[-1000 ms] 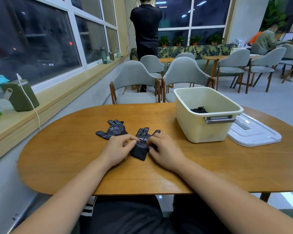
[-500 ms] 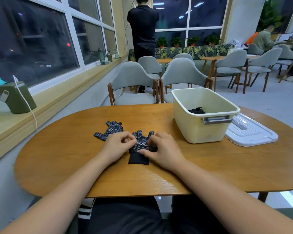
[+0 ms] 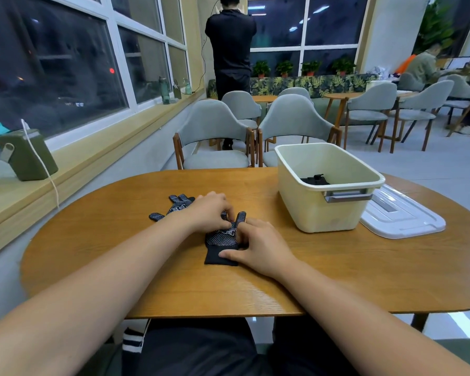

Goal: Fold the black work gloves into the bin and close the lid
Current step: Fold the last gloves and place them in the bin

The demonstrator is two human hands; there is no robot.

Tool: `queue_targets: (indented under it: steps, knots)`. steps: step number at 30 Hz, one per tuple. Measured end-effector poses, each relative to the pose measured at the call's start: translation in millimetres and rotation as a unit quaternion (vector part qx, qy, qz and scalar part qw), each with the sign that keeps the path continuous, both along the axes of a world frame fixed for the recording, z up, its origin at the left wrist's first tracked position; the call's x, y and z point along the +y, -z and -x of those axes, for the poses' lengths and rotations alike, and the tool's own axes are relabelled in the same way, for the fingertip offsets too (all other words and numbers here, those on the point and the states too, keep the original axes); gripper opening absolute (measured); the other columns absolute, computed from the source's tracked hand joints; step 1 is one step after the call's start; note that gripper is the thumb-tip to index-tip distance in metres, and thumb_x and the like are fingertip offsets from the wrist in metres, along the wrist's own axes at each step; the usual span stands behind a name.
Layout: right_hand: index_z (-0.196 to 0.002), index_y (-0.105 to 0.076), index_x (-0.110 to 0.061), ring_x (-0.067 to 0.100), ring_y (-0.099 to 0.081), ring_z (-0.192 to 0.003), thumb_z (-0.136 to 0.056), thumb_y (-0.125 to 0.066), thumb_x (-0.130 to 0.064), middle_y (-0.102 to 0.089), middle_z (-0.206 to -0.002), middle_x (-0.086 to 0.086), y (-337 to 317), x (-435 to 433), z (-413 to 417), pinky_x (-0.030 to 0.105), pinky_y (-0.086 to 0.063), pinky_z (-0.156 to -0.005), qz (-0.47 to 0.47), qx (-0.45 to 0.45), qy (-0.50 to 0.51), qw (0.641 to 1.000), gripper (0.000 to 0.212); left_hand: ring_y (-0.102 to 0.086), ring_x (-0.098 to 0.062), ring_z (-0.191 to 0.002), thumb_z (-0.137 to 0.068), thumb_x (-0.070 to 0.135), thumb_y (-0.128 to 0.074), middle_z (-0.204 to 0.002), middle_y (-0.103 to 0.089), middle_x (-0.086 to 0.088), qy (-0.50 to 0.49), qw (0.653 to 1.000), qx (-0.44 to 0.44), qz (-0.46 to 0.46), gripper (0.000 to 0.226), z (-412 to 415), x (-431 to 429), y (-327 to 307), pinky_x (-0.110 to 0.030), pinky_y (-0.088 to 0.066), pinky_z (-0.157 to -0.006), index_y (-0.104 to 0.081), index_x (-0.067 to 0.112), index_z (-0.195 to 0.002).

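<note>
Both hands on one black glove, bin open at 2 o'clock.

Near glove [image 3: 219, 240] lies flat on the wood-grain counter [image 3: 147, 283], long axis 6 to 12 o'clock, plain knit cuff toward the person, fingers pointing away. Its palm is up, covered in white grip dots, with a white printed mark (too small to read). Left hand [image 3: 211, 213] is curled over the glove's fingers and pinches them. Right hand [image 3: 261, 246] has its thumb on the cuff and bent fingers clamped on the palm's right edge. Far glove [image 3: 174, 208], same dotted knit, lies at 10 o'clock, partly under the left wrist. The cream plastic bin [image 3: 310, 213] holds a dark bundle [image 3: 315, 180]. The white lid [image 3: 403, 217] lies flat at the bin's 3 o'clock.
</note>
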State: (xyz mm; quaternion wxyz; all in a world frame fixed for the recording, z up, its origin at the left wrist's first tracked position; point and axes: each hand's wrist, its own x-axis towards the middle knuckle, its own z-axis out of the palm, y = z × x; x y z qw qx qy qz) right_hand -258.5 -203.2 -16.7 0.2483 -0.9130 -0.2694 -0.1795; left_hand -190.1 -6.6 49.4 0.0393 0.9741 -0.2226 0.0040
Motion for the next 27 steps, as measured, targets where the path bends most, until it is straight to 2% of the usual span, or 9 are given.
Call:
queue_targets:
  steps: [2, 4, 9, 12, 15, 20, 27]
  knots:
    - [-0.079, -0.052, -0.029, 0.017, -0.052, -0.086, -0.073, -0.068, -0.082, -0.049, -0.082, -0.014, 0.5, -0.1, -0.2, 0.039, -0.043, -0.08, -0.006, 0.003, 0.001, 1.0, 0.056, -0.048, -0.017, -0.122, -0.09, 0.039, -0.077, -0.114, -0.056, 0.013, 0.009, 1.0, -0.005, -0.006, 0.01, 0.4, -3.6, -2.9, -0.046, -0.037, -0.104, -0.069, 0.039, -0.097]
    - [-0.079, -0.051, -0.03, 0.016, -0.05, -0.084, -0.073, -0.069, -0.082, -0.047, -0.081, -0.014, 1.5, -0.6, -1.3, 0.04, -0.045, -0.081, -0.008, 0.005, 0.002, 1.0, 0.055, -0.05, -0.014, -0.11, -0.087, 0.032, -0.079, -0.101, -0.057, 0.018, 0.013, 1.0, -0.004, -0.004, 0.014, 1.0, -6.2, -4.9, -0.044, -0.038, -0.102, -0.065, 0.036, -0.089]
    - [-0.079, -0.05, -0.031, 0.016, -0.049, -0.082, -0.074, -0.074, -0.08, -0.046, -0.079, -0.014, 2.6, -0.7, -2.7, 0.038, -0.042, -0.078, -0.006, 0.003, 0.008, 1.0, 0.055, -0.061, -0.014, -0.089, -0.08, 0.019, -0.079, -0.087, -0.068, 0.012, 0.017, 1.0, 0.003, 0.022, 0.025, 2.4, -6.8, -7.0, -0.037, -0.037, -0.089, -0.057, 0.029, -0.088]
    - [-0.079, -0.049, -0.031, 0.014, -0.046, -0.082, -0.075, -0.079, -0.076, -0.044, -0.078, -0.015, 1.5, -0.2, -1.3, 0.032, -0.032, -0.076, -0.005, 0.002, 0.008, 1.0, 0.054, -0.063, -0.007, -0.086, -0.08, 0.013, -0.076, -0.086, -0.071, 0.013, 0.014, 0.999, 0.009, 0.033, 0.032, 1.8, -6.3, -8.4, -0.037, -0.04, -0.093, -0.052, 0.03, -0.092]
    - [-0.08, -0.05, -0.031, 0.015, -0.048, -0.083, -0.075, -0.08, -0.075, -0.047, -0.08, -0.013, 0.4, 0.0, -0.3, 0.033, -0.033, -0.077, -0.012, 0.006, 0.009, 1.0, 0.053, -0.063, -0.005, -0.086, -0.081, 0.013, -0.077, -0.086, -0.072, 0.013, 0.005, 0.999, 0.019, 0.028, 0.036, -0.3, -6.2, -11.0, -0.037, -0.039, -0.094, -0.05, 0.03, -0.096]
    - [-0.081, -0.053, -0.031, 0.017, -0.051, -0.085, -0.075, -0.078, -0.077, -0.051, -0.081, -0.011, 0.3, 0.1, -0.3, 0.033, -0.033, -0.077, -0.012, 0.01, 0.009, 1.0, 0.053, -0.063, -0.011, -0.089, -0.082, 0.023, -0.088, -0.089, -0.069, 0.011, -0.013, 1.0, 0.014, 0.015, 0.04, -1.4, -3.4, -13.2, -0.039, -0.038, -0.094, -0.052, 0.028, -0.1]
    - [-0.083, -0.055, -0.029, 0.016, -0.052, -0.086, -0.074, -0.073, -0.081, -0.053, -0.083, -0.011, 3.2, -0.3, -2.9, 0.033, -0.035, -0.077, -0.012, 0.014, 0.006, 1.0, 0.057, -0.061, -0.017, -0.098, -0.082, 0.043, -0.09, -0.095, -0.069, 0.01, -0.045, 0.999, 0.003, -0.016, 0.037, -5.6, -3.8, -14.2, -0.043, -0.038, -0.099, -0.06, 0.027, -0.098]
